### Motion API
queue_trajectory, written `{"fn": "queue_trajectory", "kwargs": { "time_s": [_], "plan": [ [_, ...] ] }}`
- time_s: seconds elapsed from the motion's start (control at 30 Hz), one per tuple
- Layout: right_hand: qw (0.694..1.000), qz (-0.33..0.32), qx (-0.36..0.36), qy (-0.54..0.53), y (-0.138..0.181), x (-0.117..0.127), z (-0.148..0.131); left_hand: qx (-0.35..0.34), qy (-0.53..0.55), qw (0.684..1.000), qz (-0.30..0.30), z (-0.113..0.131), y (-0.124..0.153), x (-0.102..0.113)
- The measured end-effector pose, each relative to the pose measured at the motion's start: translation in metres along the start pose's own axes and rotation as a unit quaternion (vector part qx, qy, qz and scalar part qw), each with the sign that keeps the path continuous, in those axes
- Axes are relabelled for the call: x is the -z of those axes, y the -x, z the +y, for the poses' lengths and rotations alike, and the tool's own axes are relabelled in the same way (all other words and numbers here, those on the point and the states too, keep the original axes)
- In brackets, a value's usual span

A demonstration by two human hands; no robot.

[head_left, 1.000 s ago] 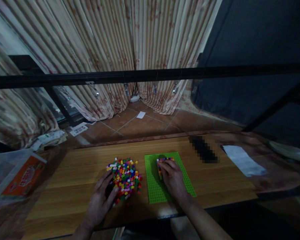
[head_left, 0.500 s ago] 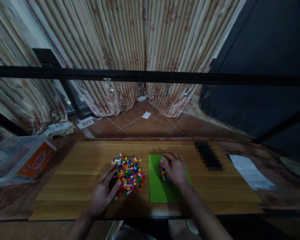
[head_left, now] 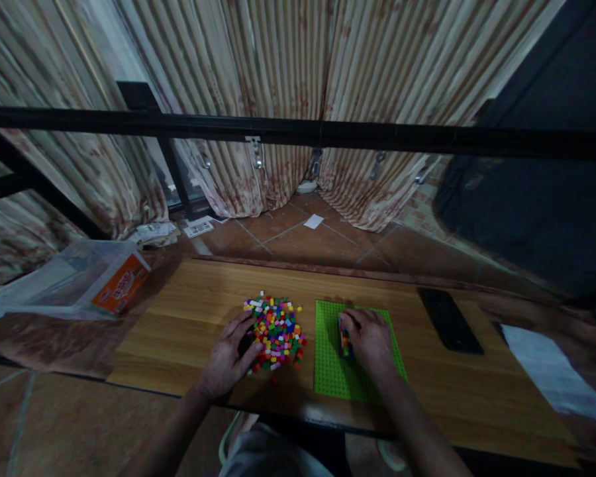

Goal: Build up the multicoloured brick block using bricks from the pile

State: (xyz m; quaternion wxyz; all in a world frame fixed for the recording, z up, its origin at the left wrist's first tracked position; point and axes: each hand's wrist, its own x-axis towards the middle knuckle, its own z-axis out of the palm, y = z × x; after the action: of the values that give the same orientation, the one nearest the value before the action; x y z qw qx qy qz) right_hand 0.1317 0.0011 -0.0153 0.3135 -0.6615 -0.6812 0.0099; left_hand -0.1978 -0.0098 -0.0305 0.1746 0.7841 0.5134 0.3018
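Observation:
My left hand rests at the left edge of a heap of small multicoloured toy bricks, its fingers and thumb spread apart. A green studded baseplate lies to the right of the heap. On it stands a small block of joined toy bricks in mixed colours, partly hidden by my right hand. The fingers of my right hand are closed at the upper part of this block. Whether a separate loose brick is between those fingertips cannot be seen.
A black phone lies on the wooden table at the right, with white paper beyond it. A clear plastic box with an orange label stands left of the table. A dark horizontal bar crosses in front of the curtains.
The camera view has turned, so the scene sits further right and tilted. Both hands keep nearly the same places, left at the heap and right at the brick block.

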Motion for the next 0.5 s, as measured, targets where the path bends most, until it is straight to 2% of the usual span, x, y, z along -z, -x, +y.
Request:
{"fn": "queue_trajectory", "kwargs": {
  "time_s": [0.17, 0.2, 0.3, 0.4, 0.5],
  "plan": [
    [0.996, 0.080, 0.032, 0.002, 0.010, 0.001, -0.031, 0.004, 0.011, 1.000, 0.005, 0.003, 0.000, 0.002],
    [0.996, 0.074, 0.048, -0.012, 0.014, -0.002, -0.041, 0.006, 0.011, 1.000, 0.004, 0.004, 0.000, 0.003],
    [0.995, 0.002, 0.088, -0.051, 0.025, -0.016, -0.074, 0.008, 0.008, 1.000, 0.000, 0.003, 0.000, 0.002],
    [0.996, -0.046, 0.062, -0.044, 0.033, -0.033, -0.099, 0.006, 0.007, 1.000, 0.004, 0.002, 0.000, 0.001],
    [0.997, -0.061, 0.032, -0.017, 0.033, -0.045, -0.109, 0.006, 0.008, 1.000, 0.006, 0.003, 0.000, 0.001]
  ]
}}
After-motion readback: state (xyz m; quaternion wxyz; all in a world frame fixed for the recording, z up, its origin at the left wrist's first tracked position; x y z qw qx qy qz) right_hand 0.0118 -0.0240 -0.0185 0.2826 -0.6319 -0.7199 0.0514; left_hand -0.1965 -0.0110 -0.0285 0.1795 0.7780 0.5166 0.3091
